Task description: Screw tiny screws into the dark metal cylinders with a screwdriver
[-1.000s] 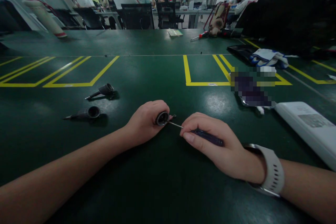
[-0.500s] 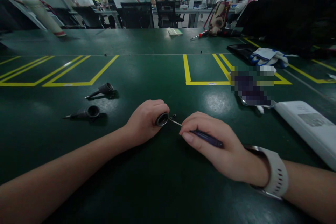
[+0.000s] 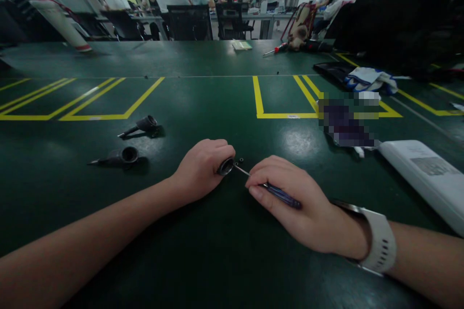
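My left hand point(image 3: 203, 163) is closed round a dark cup-shaped part point(image 3: 226, 166), its round open end facing right; the rest of it is hidden in my fist. In my right hand point(image 3: 290, 198) is a screwdriver point(image 3: 282, 195) with a dark purple handle. Its thin metal shaft points left, the tip at or very near the part's rim; whether they touch I cannot tell. Two tiny ring-like pieces point(image 3: 239, 161) lie just beyond the tip. Left of my hands, two dark funnel-shaped parts with thin stems rest on the table, one farther off point(image 3: 145, 124), one nearer point(image 3: 123, 155).
The green table point(image 3: 203, 260) carries yellow tape outlines. At the right lie a white box-like device point(image 3: 424, 159), a blurred-out dark flat item point(image 3: 344, 120) and a white-and-blue cloth point(image 3: 373, 79). A red-handled screwdriver point(image 3: 277, 49) and a bag point(image 3: 302, 24) are farther back. People sit beyond.
My right hand and the screwdriver have shifted slightly left, and the handle has turned a little. The part in my left hand has moved marginally to the right.
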Action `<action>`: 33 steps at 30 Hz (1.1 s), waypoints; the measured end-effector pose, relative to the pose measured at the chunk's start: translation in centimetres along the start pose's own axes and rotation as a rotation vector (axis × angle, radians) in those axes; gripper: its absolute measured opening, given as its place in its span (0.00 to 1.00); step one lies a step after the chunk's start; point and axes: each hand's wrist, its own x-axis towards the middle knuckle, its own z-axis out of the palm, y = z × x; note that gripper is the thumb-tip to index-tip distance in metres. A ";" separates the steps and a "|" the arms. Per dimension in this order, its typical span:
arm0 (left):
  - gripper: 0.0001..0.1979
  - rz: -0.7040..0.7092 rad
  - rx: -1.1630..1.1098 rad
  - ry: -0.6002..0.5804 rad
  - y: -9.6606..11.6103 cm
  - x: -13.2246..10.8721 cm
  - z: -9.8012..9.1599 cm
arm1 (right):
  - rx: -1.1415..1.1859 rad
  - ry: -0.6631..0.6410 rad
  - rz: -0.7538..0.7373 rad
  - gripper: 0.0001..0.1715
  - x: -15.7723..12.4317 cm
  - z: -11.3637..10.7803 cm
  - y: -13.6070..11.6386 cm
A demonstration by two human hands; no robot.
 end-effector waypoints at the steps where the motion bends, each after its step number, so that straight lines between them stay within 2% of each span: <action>1: 0.05 0.015 0.035 -0.012 0.1 0.0 0.0 | -0.005 -0.013 0.001 0.07 0.0 0.0 -0.1; 3: 0.05 0.035 0.070 -0.025 0.2 -0.1 -0.1 | 0.093 -0.018 0.106 0.07 0.2 -0.2 0.1; 7: 0.05 0.026 0.022 -0.020 0.0 0.0 -0.1 | 0.526 0.031 0.378 0.06 0.8 -0.7 1.4; 11: 0.04 -0.001 -0.102 -0.006 -0.2 0.1 -0.1 | 0.781 0.088 0.483 0.05 1.1 -0.8 2.1; 13: 0.04 -0.006 -0.153 0.005 -0.3 0.1 -0.1 | 0.799 0.095 0.485 0.06 1.1 -0.8 2.1; 15: 0.04 -0.025 -0.162 0.010 -0.4 0.1 0.0 | 0.714 0.101 0.426 0.06 0.9 -0.7 1.8; 19: 0.05 -0.026 -0.029 -0.008 0.0 0.1 -0.1 | 0.217 0.048 0.182 0.06 0.4 -0.4 0.5; 22: 0.05 0.019 0.101 -0.032 0.3 0.1 -0.1 | 0.069 -0.008 0.111 0.06 0.2 -0.3 0.0; 24: 0.06 0.031 0.124 -0.047 0.5 0.0 -0.2 | 0.162 -0.013 0.193 0.07 0.3 -0.4 0.2; 28: 0.06 0.018 0.056 -0.028 0.4 0.0 -0.2 | 0.549 0.035 0.383 0.06 0.9 -0.7 1.5; 33: 0.06 -0.013 -0.077 0.006 0.0 0.1 -0.2 | 0.823 0.044 0.492 0.05 1.3 -0.9 2.3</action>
